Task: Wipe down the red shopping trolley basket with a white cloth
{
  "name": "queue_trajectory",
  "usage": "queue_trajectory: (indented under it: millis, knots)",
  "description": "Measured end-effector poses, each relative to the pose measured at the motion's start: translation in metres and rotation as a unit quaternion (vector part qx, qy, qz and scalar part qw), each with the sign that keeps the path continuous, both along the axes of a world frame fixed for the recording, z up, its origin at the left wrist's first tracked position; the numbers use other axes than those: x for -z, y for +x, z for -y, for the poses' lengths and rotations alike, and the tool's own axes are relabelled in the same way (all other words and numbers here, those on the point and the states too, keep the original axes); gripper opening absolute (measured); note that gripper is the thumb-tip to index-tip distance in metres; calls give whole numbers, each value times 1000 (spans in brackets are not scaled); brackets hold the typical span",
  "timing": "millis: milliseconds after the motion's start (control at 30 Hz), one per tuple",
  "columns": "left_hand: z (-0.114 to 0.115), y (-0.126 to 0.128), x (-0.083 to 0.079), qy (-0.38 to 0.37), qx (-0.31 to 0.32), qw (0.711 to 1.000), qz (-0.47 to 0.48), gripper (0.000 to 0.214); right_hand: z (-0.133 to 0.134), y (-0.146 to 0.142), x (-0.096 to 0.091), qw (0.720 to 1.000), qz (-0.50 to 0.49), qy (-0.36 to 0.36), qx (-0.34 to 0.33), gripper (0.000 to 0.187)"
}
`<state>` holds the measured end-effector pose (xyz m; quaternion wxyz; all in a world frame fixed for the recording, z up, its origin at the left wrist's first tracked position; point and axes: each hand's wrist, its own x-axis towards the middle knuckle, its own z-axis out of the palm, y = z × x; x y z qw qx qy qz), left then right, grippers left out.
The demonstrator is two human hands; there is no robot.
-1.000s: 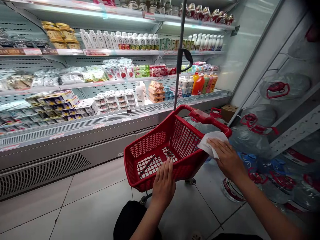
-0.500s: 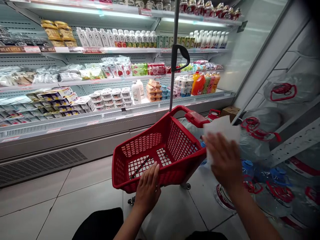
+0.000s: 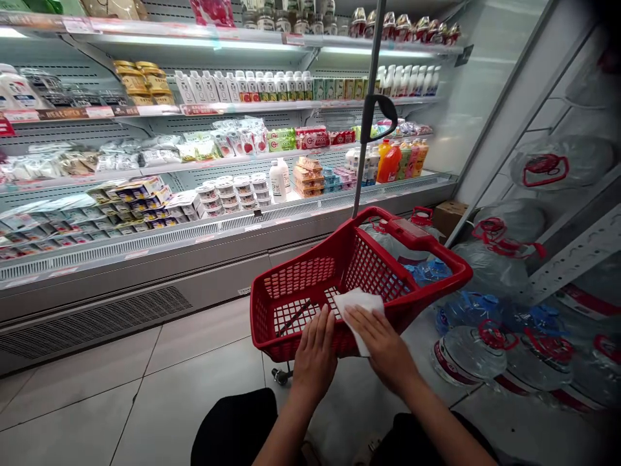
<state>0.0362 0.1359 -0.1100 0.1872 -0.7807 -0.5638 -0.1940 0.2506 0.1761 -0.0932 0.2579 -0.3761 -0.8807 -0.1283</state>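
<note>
A red plastic shopping cart [image 3: 286,275] with lattice basket walls stands tilted toward me on small casters. My left hand [image 3: 315,359] is hooked over the near rim of the basket, fingers together across the edge and thumb on the outer side. Beside it, my right hand [image 3: 381,340] presses a white wipe [image 3: 358,301] onto the same rim. Part of the wipe hangs down the outside of the basket wall. A thin dark strip [image 3: 294,317] lies along the basket's floor. A grey pole with a black grip [image 3: 381,116] rises behind the basket.
Beyond the cart runs a lit refrigerated display [image 3: 213,233] stocked with yogurt cups, bottles and cartons. Large clear water bottles with red handles [image 3: 468,349] crowd the floor and rack on the right. A cardboard box [image 3: 449,217] sits behind them. Grey tiles [image 3: 194,388] cover the floor.
My right hand has brought the wipe from the cart's handle end leftward and down to the near rim, close to my left hand. The view has shifted, so the cart appears farther right.
</note>
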Motion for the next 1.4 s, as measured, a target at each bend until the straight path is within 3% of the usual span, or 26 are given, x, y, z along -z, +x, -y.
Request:
queue_trajectory:
  millis: [133,200,333,467,533,633,800,867,933,1033,1167,1267,1400]
  knots:
    - [7,-4,-1,2,-11,1000,-1,82,-8,72,-15,997,-8,22,78,90]
    - [8,-4,0,5,-17,1000,0,79,-8,94,-26,991,-34,29,123,83]
    - [5,0,5,7,-36,999,-2,80,3,90,-52,976,-140,43,159,73]
    - [3,2,7,-5,-49,999,-4,83,11,80,-66,948,-226,131,184,70]
    - [1,3,6,-15,-53,998,0,86,6,82,-60,959,-172,139,178,74]
    - [-2,6,6,-31,-54,998,11,90,-5,75,-34,985,-61,75,146,85]
    - [-8,15,3,-36,-34,998,30,93,-11,0,13,997,-9,10,74,97]
    - [-10,13,1,-35,-20,999,35,91,-9,-28,22,999,-13,4,37,98]
    - [-13,3,-2,-37,-5,999,34,89,-10,-38,26,1000,-15,1,7,97]
    - [-17,-26,-5,-38,-7,999,24,83,-21,-16,26,1000,5,12,-18,91]
    - [-21,-61,-9,-56,-30,998,16,69,-47,29,19,999,-13,30,21,85]
    - [-24,-65,-11,-85,-35,995,30,62,-59,44,13,995,-50,53,64,82]
    - [-30,-54,-11,-103,-34,993,48,54,-56,50,9,989,-69,76,110,83]
